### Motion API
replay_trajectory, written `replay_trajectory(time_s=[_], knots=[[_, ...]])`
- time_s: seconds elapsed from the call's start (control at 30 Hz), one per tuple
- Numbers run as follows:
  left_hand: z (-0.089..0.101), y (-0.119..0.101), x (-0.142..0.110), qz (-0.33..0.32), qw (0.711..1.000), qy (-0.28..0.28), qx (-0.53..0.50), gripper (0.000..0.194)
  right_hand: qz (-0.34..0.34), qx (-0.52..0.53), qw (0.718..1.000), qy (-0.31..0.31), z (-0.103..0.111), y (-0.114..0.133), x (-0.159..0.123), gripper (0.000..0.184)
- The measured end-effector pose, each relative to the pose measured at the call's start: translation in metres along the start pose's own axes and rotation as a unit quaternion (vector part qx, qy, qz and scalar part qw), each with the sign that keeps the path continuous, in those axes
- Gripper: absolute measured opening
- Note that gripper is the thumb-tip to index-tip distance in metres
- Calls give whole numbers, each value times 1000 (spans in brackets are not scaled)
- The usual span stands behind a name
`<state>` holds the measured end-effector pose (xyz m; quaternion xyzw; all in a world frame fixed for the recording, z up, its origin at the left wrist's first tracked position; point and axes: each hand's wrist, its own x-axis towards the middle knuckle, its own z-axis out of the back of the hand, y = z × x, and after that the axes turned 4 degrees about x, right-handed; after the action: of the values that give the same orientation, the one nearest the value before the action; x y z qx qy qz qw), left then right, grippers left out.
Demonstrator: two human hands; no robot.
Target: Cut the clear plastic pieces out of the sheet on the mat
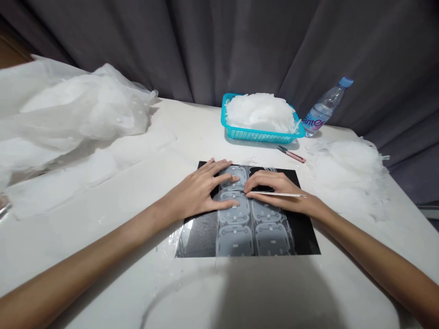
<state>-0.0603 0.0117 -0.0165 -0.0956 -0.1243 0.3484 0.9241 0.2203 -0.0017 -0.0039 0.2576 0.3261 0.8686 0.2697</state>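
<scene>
A clear plastic sheet with several rounded grey molded panels [235, 240] lies on a black rectangular mat [305, 237]. My left hand [197, 189] rests flat with its fingers spread, over the mat's left side and the upper left panels. Over the upper right panels, my right hand [274, 185] is closed in a pinch around a slim white stick-like tool [279, 194]. Its working end is at my fingertips, at the seam between the panel columns, and too small to make out. The tool's other end points toward my right wrist.
Behind the mat stands a turquoise basket [264, 135] heaped with white translucent pieces [260, 112]. Pink-handled thread snips [291, 154] lie before it, beside a water bottle [324, 109]. A large plastic bag [103, 105] covers the left; translucent scraps [353, 173] pile at right.
</scene>
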Motion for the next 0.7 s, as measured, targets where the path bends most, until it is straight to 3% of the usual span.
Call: replay_trajectory(time_s=[0.43,0.7], knots=[[-1,1,1,5,1000,-1,-20,72,11,-36,999,11,3,3,1,14],[-1,0,1,9,1000,5,-6,73,-21,11,1000,19,9,3,-3,14]])
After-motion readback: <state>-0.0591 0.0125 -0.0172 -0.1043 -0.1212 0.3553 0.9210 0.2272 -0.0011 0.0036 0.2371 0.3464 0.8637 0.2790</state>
